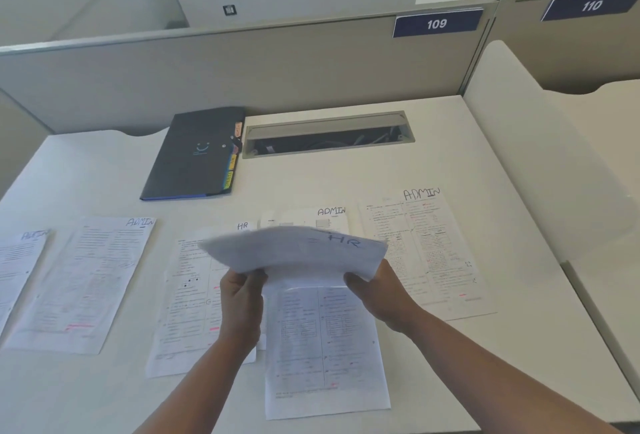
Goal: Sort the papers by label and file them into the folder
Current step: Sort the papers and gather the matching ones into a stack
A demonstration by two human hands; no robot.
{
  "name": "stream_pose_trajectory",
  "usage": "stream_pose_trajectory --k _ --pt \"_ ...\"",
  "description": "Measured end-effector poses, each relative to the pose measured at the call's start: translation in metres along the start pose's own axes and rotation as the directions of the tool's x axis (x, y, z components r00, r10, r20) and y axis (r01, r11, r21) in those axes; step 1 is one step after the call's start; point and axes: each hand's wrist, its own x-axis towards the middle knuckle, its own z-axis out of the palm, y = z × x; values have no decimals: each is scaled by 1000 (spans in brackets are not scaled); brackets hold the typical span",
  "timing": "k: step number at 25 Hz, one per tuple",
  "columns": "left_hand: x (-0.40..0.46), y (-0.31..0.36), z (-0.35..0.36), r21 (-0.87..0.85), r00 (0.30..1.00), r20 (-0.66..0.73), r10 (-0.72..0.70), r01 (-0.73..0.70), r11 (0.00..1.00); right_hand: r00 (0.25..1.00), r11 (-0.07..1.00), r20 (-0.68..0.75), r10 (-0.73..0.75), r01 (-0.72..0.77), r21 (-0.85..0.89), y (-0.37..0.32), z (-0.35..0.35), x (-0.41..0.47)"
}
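A sheet marked HR (298, 253) is lifted above the counter (450, 170), held at its near edge by both hands and sagging between them. The left hand (240, 298) has its fingers (242, 278) clamped on the sheet's left part; the right hand (377, 291) has its fingers (356, 279) clamped on the right part. Directly below the fingers lies a printed sheet marked ADMIN (325, 340), flat on the counter, with another sheet marked HR (187, 302) just left of it, partly under the left wrist. Right of the right fingers lies a further ADMIN sheet (426, 250). Well left of the left fingers lie two more ADMIN sheets (86, 281), the outermost (17, 271) cut by the picture's edge. Beyond the fingers, near the partition (242, 63), lies a dark closed folder (197, 153) with coloured tabs along its right edge, beside a cable slot (329, 134).
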Motion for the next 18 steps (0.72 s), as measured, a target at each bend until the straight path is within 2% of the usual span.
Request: stream_pose_trajectory --k 3,6,13,16,18 --pt "0 -8 -7 55 1000 26 -12 11 998 999 1000 35 13 -14 17 5 3 -2" --pt "-6 -15 -9 78 998 18 -55 54 995 998 998 4 61 -61 16 8 6 -5" --pt "-2 -21 -11 70 998 7 -67 66 995 1000 999 13 25 -26 28 14 7 -9" --pt "4 -26 -11 111 985 -43 -165 169 979 999 999 20 48 -48 -6 18 5 -4" --pt "6 -28 -9 155 977 10 -215 211 965 995 995 -20 95 -94 45 16 2 0"
